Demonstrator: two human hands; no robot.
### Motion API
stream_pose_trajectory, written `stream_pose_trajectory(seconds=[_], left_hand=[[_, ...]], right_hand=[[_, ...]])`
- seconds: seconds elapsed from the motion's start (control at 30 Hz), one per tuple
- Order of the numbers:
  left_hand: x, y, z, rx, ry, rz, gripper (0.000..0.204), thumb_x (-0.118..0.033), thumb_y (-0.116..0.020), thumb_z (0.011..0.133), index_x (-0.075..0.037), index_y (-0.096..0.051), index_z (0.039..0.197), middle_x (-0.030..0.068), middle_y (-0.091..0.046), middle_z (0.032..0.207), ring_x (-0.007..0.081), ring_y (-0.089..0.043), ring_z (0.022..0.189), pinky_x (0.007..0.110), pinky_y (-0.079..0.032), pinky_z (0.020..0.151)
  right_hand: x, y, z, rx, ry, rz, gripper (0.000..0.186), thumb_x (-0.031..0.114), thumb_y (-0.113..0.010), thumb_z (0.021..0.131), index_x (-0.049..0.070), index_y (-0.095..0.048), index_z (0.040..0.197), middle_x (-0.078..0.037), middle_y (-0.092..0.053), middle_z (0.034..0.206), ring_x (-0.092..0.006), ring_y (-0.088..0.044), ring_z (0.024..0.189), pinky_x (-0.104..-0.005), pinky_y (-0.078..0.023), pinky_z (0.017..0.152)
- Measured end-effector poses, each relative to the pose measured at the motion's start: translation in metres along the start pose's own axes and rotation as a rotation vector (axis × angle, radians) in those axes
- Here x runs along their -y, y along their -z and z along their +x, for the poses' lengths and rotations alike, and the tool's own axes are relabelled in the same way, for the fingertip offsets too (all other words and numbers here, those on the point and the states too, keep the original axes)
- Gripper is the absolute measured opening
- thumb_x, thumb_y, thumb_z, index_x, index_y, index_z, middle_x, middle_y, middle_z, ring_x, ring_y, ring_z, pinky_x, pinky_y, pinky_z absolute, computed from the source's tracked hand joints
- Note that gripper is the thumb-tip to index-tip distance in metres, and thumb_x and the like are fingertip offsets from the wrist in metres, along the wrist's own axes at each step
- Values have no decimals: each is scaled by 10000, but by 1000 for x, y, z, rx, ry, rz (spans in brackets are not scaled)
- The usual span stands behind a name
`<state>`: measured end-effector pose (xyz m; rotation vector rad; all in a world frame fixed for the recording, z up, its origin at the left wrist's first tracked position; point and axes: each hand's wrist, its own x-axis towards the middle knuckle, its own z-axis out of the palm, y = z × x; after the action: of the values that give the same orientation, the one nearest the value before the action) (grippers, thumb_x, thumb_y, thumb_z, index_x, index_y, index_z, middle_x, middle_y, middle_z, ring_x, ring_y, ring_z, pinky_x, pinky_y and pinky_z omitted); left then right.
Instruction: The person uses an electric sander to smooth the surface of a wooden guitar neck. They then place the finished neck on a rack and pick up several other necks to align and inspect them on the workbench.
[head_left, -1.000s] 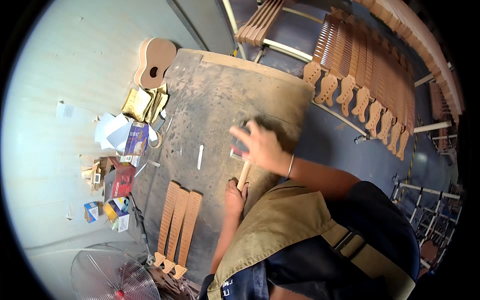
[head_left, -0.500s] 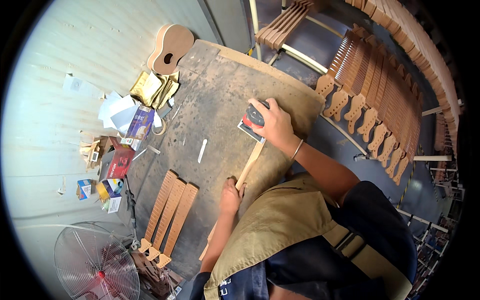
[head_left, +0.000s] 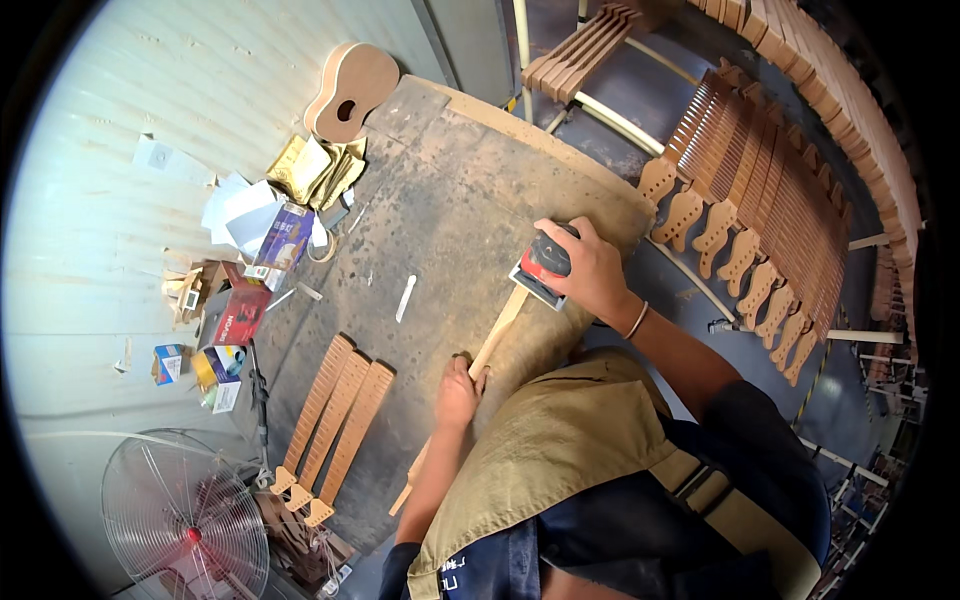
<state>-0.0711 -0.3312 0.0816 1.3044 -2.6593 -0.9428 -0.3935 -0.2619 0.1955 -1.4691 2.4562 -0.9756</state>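
Note:
My right hand (head_left: pixel 592 268) is wrapped over a black and red electric sander (head_left: pixel 549 262) with a square pad. The pad rests against the far end of a pale wooden instrument neck (head_left: pixel 500 330). Around the middle of that neck, my left hand (head_left: pixel 459 394) is closed, fingers gripping it near the table's front edge. The near end of the neck shows beside my left forearm; the forearm hides part of it. Left of that hand, three fretted necks (head_left: pixel 337 420) lie side by side on the worktable (head_left: pixel 440 210).
A small guitar-shaped body (head_left: pixel 352 88) stands at the back left. Gold sandpaper sheets (head_left: pixel 318 168), papers and boxes (head_left: pixel 235 312) line the wall. A white strip (head_left: pixel 406 298) lies mid-table. A fan (head_left: pixel 192 533) stands front left; racked necks (head_left: pixel 755 190) fill the right.
My right hand and the sander have shifted right and slightly nearer, the sander turning a little. My left hand stays on the neck. The whole view has shifted slightly.

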Motion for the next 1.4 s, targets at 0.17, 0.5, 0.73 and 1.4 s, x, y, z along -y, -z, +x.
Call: stream_pose_trajectory(seconds=[0.17,0.5,0.73,1.4], left_hand=[[-5,4,0,22,10,18,446,-273,-780,940,19,-600,1224,283,-664,1166,490,-640,1092,538,-542,932],[-2,-1,-2,-8,33,16,450,-280,-788,934,5,-616,1236,274,-660,1226,463,-638,1138,533,-541,954],[8,9,-32,-178,308,220,726,-619,-873,752,-51,-629,1133,201,-716,917,402,-719,813,500,-570,674],[47,-3,-59,-171,223,44,439,-434,-745,951,-4,-678,889,224,-732,882,423,-726,847,510,-583,740]], right_hand=[[-25,-9,9,-73,26,-86,635,252,-877,779,236,-676,1381,-183,-630,1150,-398,-706,911,-474,-592,793],[-24,-3,6,-17,-39,-16,659,310,-869,780,240,-671,1405,-145,-642,1077,-375,-701,910,-469,-585,792],[-35,2,3,-41,-1,-60,701,316,-885,774,232,-647,1428,-147,-648,1109,-375,-697,975,-457,-584,830],[94,-60,-19,54,198,-93,754,216,-899,725,219,-652,1438,-161,-641,1113,-360,-680,1029,-445,-562,899]])
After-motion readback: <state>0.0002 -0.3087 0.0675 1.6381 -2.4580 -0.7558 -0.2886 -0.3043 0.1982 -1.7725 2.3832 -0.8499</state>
